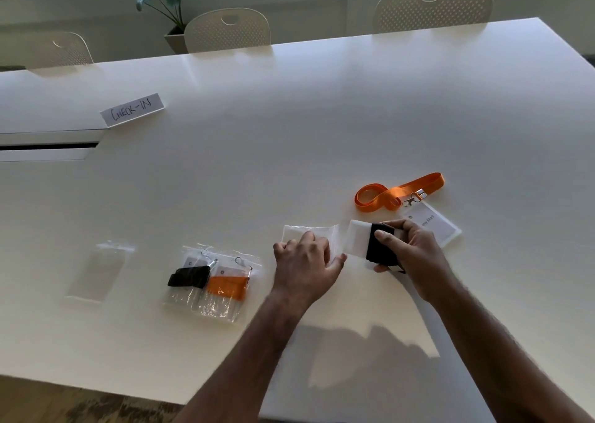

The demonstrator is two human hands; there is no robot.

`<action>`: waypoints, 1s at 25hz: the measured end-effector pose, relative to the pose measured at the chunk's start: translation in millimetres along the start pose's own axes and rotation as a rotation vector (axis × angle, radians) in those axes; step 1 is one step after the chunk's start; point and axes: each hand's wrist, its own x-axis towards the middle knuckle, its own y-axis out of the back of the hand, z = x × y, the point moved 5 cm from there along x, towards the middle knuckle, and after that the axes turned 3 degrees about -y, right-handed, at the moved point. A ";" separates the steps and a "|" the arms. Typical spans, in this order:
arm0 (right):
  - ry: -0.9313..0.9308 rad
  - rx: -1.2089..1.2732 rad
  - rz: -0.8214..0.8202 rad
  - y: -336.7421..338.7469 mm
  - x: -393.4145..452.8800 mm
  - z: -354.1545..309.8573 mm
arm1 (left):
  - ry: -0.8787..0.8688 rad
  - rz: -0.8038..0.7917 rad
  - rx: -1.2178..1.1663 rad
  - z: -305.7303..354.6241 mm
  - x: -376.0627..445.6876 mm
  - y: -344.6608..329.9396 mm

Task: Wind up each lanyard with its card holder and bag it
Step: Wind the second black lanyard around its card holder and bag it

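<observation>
Lanyards and card holders lie spread across a white table (289,132), seen from above by a head-worn camera. At the far left, about nine o'clock from the hands, an empty clear bag (98,272) lies flat. To its right, two filled bags overlap: the first filled bag (190,277) holds a card wrapped in a black lanyard, and the second filled bag (230,285) holds a card wrapped in an orange one. At eleven o'clock, farther back, a paper sign (132,109) reads "CHECK-IN".

Near the middle, the left hand (304,260) rests palm down on an open clear bag (310,237), fingers curled and thumb stretched toward three o'clock; whether it pinches the plastic cannot be told. Just beside it, at three o'clock, the right hand (407,250) grips a white card holder (359,237) wound with a black lanyard (381,245), thumb over the band and fingers curled beneath, the card's bare end pointing at the bag's mouth. The two hands are close but do not touch.

At one o'clock from the right hand, an orange lanyard (399,192) lies loose, its metal clip joined to a second card holder (433,226) partly hidden behind the knuckles.

Three pale chairs (227,31) and a potted plant (161,0) stand along the far edge at twelve o'clock.
</observation>
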 end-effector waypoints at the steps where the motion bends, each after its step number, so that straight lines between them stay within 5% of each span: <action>1: 0.000 -0.019 -0.003 -1.0 0.2 -0.6 | -0.002 -0.005 -0.007 -0.1 -0.4 -0.3; 25: 0.057 -0.325 -0.071 -35.7 2.4 -13.7 | 0.004 0.095 -0.168 -0.4 8.4 9.8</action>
